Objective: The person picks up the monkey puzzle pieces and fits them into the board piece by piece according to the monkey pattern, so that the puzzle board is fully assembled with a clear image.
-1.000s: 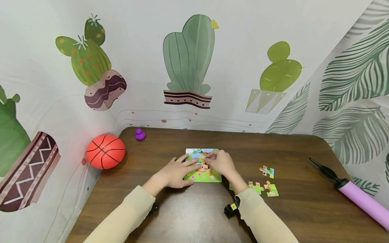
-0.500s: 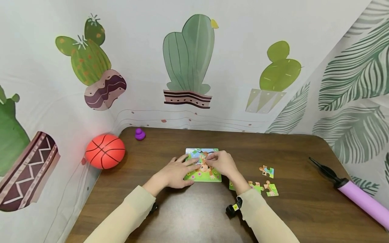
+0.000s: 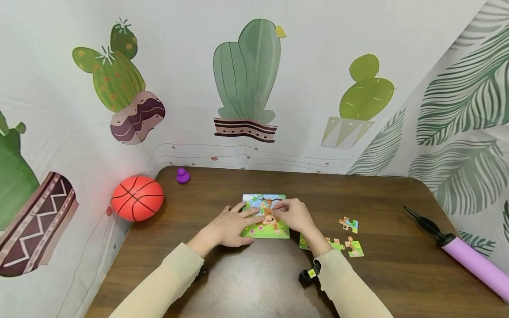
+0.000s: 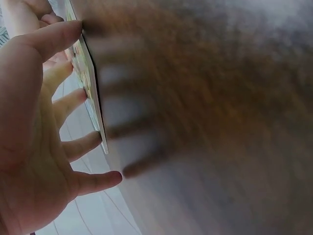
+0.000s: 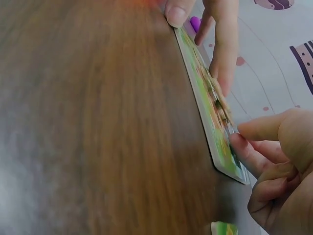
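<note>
A square picture puzzle [image 3: 258, 230] with a cartoon monkey on green grass lies flat on the brown table. My left hand [image 3: 228, 226] spreads over its left side, fingertips on the surface and thumb by the near left corner. At the right side, my right hand [image 3: 293, 214] pinches a puzzle piece between thumb and index finger; the fingers hide most of it. In the right wrist view, those fingertips [image 5: 239, 140] are right at the puzzle's surface. The left wrist view shows the left fingers [image 4: 78, 147] straight and apart along the board's edge.
Loose puzzle pieces lie to the right: one with a brown ear [image 3: 350, 224], another with green grass [image 3: 355, 247], and more partly behind the right wrist. A purple toy duck [image 3: 183, 176] and an orange ball [image 3: 137, 198] are at the left, a purple hand pump [image 3: 477, 267] far right.
My right hand has shifted slightly right across the puzzle, uncovering more of the monkey's body and the branch. The left hand stays put.
</note>
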The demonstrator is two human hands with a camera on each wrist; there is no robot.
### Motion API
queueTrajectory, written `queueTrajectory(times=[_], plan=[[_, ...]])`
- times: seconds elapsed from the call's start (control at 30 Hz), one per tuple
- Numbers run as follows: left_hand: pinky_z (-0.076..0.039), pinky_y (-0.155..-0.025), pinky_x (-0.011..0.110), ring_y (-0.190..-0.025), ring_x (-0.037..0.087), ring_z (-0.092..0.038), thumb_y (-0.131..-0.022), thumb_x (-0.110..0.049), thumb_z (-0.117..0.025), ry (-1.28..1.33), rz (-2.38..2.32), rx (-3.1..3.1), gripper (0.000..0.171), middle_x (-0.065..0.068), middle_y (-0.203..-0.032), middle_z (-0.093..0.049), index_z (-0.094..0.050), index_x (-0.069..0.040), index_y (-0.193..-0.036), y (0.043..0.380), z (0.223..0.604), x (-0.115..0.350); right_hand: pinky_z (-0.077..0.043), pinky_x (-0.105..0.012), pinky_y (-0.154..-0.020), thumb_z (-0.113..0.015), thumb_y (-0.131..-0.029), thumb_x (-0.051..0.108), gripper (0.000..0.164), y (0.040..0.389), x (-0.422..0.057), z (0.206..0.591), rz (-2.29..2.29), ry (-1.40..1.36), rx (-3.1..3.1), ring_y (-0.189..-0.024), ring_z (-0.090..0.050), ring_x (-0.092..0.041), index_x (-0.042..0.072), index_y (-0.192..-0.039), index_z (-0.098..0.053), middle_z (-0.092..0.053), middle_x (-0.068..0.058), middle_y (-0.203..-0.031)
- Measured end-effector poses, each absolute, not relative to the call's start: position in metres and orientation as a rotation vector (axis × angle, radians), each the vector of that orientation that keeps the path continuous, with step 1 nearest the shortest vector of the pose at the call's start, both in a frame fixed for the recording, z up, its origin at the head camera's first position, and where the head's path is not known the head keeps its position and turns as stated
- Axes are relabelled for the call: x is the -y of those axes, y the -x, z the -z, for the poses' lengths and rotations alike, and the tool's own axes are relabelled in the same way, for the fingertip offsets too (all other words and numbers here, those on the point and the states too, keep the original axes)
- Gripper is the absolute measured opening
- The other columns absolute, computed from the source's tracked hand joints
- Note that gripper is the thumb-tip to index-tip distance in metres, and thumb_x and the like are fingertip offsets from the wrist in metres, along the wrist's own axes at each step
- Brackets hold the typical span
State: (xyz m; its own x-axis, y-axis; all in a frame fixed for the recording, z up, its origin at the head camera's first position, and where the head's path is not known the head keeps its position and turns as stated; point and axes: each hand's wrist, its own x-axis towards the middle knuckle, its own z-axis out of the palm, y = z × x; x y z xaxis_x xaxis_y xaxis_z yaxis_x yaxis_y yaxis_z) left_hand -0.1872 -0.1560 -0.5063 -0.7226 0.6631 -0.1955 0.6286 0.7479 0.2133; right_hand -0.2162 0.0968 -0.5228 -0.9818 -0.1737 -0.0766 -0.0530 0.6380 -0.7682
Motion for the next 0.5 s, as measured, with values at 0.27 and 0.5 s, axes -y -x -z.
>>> queueTrajectory(times=[0.27,0.5], plan=[[-0.030,-0.111,0.072,-0.155,0.037,-0.020,-0.095,-0.068,-0.059,-1.014,-0.110,-2.702,0.076,-0.009,-0.170,-0.024,-0.035,-0.043,-0.162,0.187,0.508,0.153,-0.054,-0.037,-0.071,-0.076,-0.096,0.023,0.013,0.213,-0.114,0.519,1.280,0.217,-2.738,-0.080,-0.068,-0.014,0.013,-0.103,-0.081,-0.075,0.003,-0.089],[-0.031,-0.110,0.072,-0.154,0.042,-0.020,-0.090,-0.071,-0.062,-1.008,-0.095,-2.696,0.084,-0.007,-0.172,-0.020,-0.035,-0.039,-0.163,0.185,0.505,0.149,-0.054,-0.038,-0.073,-0.076,-0.095,0.022,0.013,0.211,-0.141,0.514,1.267,0.214,-2.795,-0.086,-0.070,-0.018,0.012,-0.102,-0.081,-0.076,0.000,-0.092]])
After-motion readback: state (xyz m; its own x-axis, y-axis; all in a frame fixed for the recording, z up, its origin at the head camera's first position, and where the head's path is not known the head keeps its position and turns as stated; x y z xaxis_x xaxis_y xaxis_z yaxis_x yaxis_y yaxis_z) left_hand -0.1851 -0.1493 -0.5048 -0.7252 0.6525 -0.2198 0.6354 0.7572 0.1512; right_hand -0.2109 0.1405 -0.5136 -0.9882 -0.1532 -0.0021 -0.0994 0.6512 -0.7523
